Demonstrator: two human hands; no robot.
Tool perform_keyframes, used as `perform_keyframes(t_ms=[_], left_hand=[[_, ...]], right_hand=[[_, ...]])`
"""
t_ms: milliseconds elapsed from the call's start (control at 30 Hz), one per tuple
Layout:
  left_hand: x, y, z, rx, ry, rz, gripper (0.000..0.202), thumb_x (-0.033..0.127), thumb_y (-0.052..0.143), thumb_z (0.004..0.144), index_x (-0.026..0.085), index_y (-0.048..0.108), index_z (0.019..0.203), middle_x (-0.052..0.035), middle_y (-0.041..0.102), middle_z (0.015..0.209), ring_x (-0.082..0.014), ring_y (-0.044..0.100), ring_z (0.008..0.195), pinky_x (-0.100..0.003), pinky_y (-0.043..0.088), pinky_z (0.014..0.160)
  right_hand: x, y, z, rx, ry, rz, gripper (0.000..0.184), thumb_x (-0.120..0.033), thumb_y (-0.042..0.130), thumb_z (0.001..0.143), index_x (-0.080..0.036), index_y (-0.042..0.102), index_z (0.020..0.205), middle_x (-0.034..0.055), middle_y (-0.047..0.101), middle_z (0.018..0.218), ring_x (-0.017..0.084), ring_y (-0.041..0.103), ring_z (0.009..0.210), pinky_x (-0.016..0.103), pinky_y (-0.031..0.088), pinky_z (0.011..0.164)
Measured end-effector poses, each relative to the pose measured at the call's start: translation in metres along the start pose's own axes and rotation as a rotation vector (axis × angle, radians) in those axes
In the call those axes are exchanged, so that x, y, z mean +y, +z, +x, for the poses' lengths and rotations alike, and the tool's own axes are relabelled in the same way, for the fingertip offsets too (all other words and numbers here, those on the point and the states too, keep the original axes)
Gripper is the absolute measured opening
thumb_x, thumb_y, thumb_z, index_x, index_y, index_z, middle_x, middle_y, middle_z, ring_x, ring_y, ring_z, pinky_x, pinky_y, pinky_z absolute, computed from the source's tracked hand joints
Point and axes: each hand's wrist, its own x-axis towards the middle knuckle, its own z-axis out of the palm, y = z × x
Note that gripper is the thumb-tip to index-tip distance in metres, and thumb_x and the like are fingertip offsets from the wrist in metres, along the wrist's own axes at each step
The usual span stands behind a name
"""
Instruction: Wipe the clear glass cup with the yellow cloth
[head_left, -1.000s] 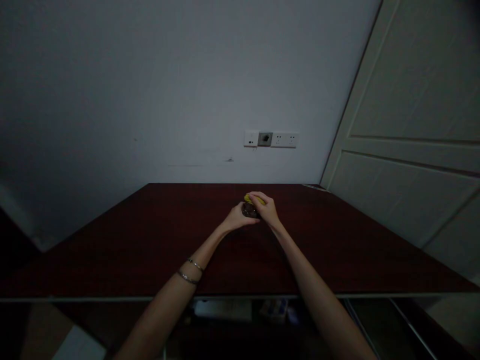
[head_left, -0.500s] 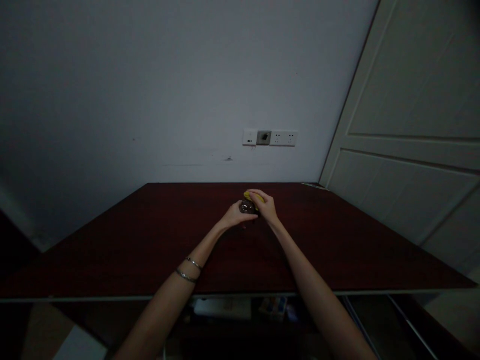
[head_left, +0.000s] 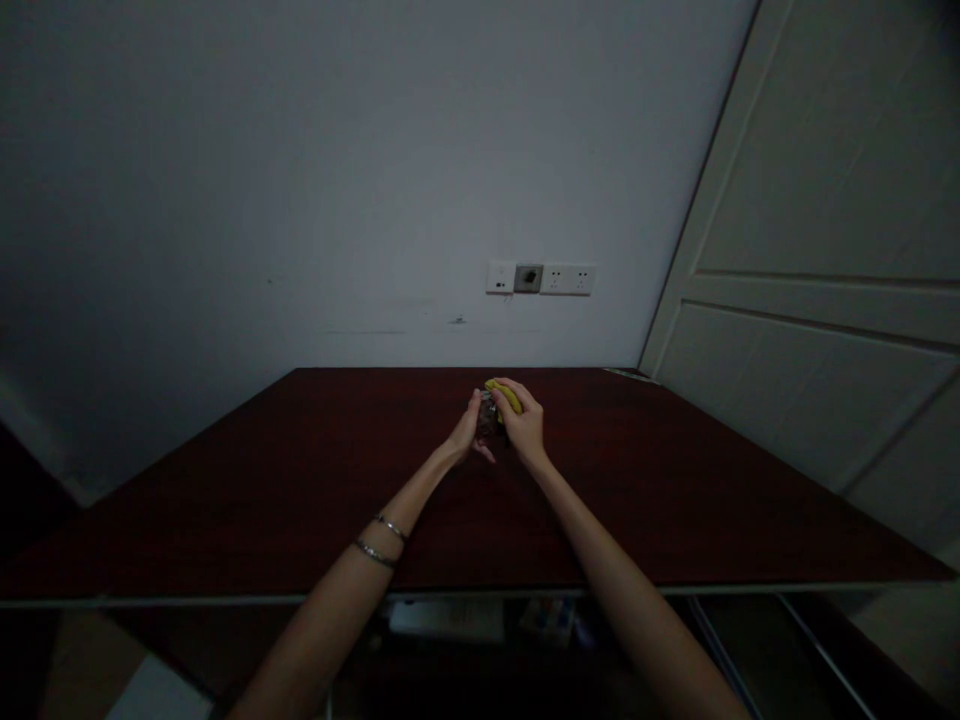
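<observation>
My left hand (head_left: 464, 434) is closed around the side of a small, dark, shiny glass cup (head_left: 487, 416) above the middle of the table. A pinkish fingertip shows below the cup. My right hand (head_left: 526, 424) grips a folded yellow cloth (head_left: 508, 394) and presses it against the cup's right side and upper edge. Part of the cup is hidden behind my fingers and the cloth. Two bracelets (head_left: 375, 553) circle my left forearm.
The dark red table (head_left: 300, 490) reaches back to a pale wall with a row of sockets (head_left: 555, 279). A panelled door (head_left: 802, 370) stands along the right. Below the front edge, a shelf holds a whitish box-like thing (head_left: 448, 620) and an open drawer (head_left: 780, 640) shows.
The cup has turned in my left hand, so more of its side shows. My right hand has shifted slightly left and closer to the cup with the yellow cloth.
</observation>
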Motion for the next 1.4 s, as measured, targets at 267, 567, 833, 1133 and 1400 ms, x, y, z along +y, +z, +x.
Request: perform_keyframes(t_ms=[267,567,833,1133,1400], left_hand=[[0.0,0.0,0.002,0.052,-0.095,0.014,0.078,0.078,0.024,0.066,0.014,0.061,0.091,0.0001,0.043,0.039,-0.0118,0.043,0.039,-0.023,0.042,0.039],[-0.005,0.002,0.005,0.163,-0.025,0.027,0.076,0.075,0.028,0.068,0.017,0.055,0.11,-0.0102,0.063,0.079,-0.0206,0.058,0.063,-0.025,0.045,0.041],[0.003,0.006,-0.001,0.147,-0.052,-0.043,0.08,0.075,0.017,0.071,0.014,0.056,0.105,-0.0072,0.061,0.063,-0.0173,0.056,0.05,-0.027,0.045,0.042],[0.003,0.002,-0.002,0.09,0.032,-0.312,0.064,0.071,0.026,0.073,0.018,0.057,0.092,-0.0021,0.056,0.059,-0.013,0.055,0.049,-0.022,0.041,0.041],[0.012,-0.007,-0.004,0.097,0.002,-0.505,0.055,0.067,0.04,0.07,0.015,0.057,0.076,-0.0037,0.061,0.066,-0.0123,0.058,0.058,-0.02,0.043,0.046]], right_hand=[[0.014,-0.007,0.012,-0.103,0.214,-0.023,0.03,-0.039,0.055,0.073,-0.016,0.066,0.088,0.0079,0.068,0.09,0.019,0.062,0.083,0.031,0.047,0.078],[-0.001,-0.013,0.009,-0.246,-0.16,-0.191,0.02,-0.026,0.048,0.081,-0.022,0.065,0.09,0.0054,0.065,0.092,0.018,0.059,0.089,0.033,0.046,0.084],[-0.001,-0.008,0.001,-0.377,-0.446,-0.29,0.028,-0.017,0.047,0.081,-0.024,0.061,0.104,0.0061,0.06,0.107,0.02,0.05,0.109,0.042,0.041,0.096],[-0.003,-0.006,-0.003,-0.508,-0.57,-0.297,0.036,-0.012,0.046,0.08,-0.025,0.056,0.112,0.0054,0.058,0.114,0.022,0.041,0.12,0.046,0.039,0.098],[-0.003,-0.004,-0.011,-0.595,-0.632,-0.347,0.041,-0.007,0.045,0.078,-0.024,0.054,0.114,0.0063,0.054,0.121,0.021,0.036,0.125,0.045,0.036,0.101]])
